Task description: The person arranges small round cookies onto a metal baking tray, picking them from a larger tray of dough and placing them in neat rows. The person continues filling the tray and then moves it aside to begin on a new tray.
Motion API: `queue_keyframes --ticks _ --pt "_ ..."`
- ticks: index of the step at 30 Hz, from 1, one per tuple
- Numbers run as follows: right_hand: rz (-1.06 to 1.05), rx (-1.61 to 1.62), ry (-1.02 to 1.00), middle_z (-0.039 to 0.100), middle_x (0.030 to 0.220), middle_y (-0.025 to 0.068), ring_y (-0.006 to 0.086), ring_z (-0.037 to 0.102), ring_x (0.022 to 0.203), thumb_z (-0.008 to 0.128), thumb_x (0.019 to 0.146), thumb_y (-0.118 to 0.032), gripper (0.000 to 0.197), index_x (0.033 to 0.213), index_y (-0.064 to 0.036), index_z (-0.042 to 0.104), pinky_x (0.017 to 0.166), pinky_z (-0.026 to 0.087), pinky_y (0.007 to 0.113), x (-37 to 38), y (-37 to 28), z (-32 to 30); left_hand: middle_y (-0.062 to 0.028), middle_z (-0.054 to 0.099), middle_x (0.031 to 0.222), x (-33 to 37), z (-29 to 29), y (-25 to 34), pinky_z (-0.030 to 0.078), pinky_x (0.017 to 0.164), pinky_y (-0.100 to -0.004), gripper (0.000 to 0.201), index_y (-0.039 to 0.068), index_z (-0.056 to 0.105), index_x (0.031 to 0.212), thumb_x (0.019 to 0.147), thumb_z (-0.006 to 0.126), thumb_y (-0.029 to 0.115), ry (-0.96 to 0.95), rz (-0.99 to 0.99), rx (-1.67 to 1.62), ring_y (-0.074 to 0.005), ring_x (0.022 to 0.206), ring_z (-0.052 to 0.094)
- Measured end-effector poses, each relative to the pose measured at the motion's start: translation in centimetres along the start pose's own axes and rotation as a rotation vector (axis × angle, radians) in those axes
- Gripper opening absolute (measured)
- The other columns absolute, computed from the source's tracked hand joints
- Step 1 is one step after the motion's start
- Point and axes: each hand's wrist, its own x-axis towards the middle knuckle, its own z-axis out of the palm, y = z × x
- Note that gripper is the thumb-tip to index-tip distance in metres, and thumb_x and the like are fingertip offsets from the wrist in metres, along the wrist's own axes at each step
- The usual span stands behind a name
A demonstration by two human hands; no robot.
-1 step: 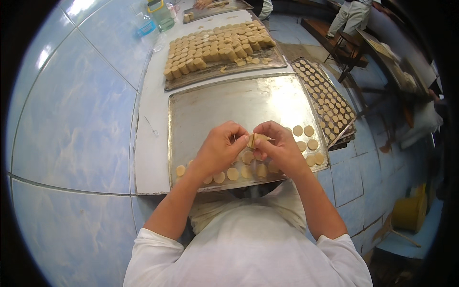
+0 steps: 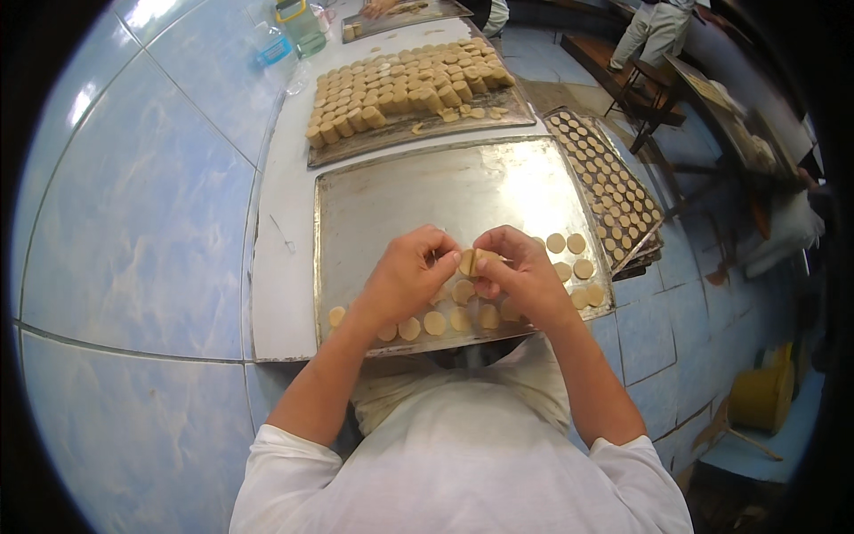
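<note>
Over the near part of a shiny metal tray (image 2: 400,214), my two hands meet at the fingertips. My left hand (image 2: 411,271) pinches the edge of a pale round dough disc (image 2: 467,262) between thumb and forefinger. Against that disc, my right hand (image 2: 520,271) is closed on a short stack of similar dough discs (image 2: 487,256), partly covered by its fingers. Below the hands, a row of flat dough discs (image 2: 434,323) lies along the tray's near edge. More dough discs (image 2: 583,269) lie at its right side, some hidden by my right hand.
Beyond this tray, another tray (image 2: 356,153) bears many stacked dough rounds (image 2: 391,89). Filled trays (image 2: 614,191) are piled to the right, lower than the table. A plastic bottle (image 2: 274,49) and a green container (image 2: 305,34) stand far left. Another person's hand (image 2: 378,8) shows at the far end.
</note>
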Motion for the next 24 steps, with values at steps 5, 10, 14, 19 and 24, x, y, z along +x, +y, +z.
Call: queue_keyframes --ticks 5,10,14,19,24 --pt "-0.027 -0.047 0.036 0.07 0.107 0.0049 0.0101 0.07 0.086 0.07 0.102 -0.008 0.02 0.12 -0.001 0.062 0.07 0.054 0.023 0.2 0.2 0.6 -0.0101 0.067 0.09 -0.7 -1.4 -0.9 0.051 0.075 -0.0357 0.022 -0.001 0.075 0.099 0.098 0.073 0.021 0.027 -0.106 0.346 -0.0196 0.078 0.06" --pt "-0.006 0.018 -0.069 0.069 0.105 0.0044 0.01 0.07 0.086 0.069 0.102 -0.008 0.02 0.12 -0.0009 0.062 0.07 0.055 0.023 1.0 0.3 2.3 -0.0113 0.066 0.089 -1.3 -1.4 -0.6 0.052 0.077 -0.0366 0.022 -0.001 0.075 0.099 0.096 0.075 0.021 0.018 0.009 -0.039 -0.0197 0.08 0.061" --pt "0.088 0.017 -0.052 0.069 0.107 0.0046 0.0106 0.07 0.087 0.068 0.102 -0.006 0.019 0.12 -0.0012 0.062 0.071 0.056 0.024 1.6 -0.2 2.6 -0.0112 0.067 0.091 -1.5 -3.0 -1.6 0.051 0.077 -0.0358 0.023 0.0 0.075 0.1 0.096 0.077 0.022 0.04 -0.074 0.008 -0.0196 0.08 0.061" --pt "0.008 -0.07 -0.031 0.07 0.108 0.0056 0.0117 0.071 0.089 0.067 0.102 -0.004 0.022 0.123 -0.0009 0.063 0.074 0.057 0.024 1.7 0.0 3.7 -0.0115 0.068 0.092 -2.4 -4.0 -1.9 0.052 0.077 -0.0366 0.022 -0.001 0.075 0.1 0.095 0.076 0.021 0.105 -0.057 0.213 -0.0214 0.081 0.063" --pt "0.07 -0.009 -0.155 0.07 0.112 0.0059 0.0123 0.072 0.093 0.069 0.102 -0.004 0.024 0.125 -0.0009 0.063 0.078 0.057 0.025 2.7 0.4 5.1 -0.0132 0.068 0.093 -3.3 -4.6 -1.7 0.053 0.078 -0.0386 0.023 -0.001 0.075 0.099 0.095 0.077 0.021 0.073 -0.081 -0.033 -0.0236 0.082 0.064"
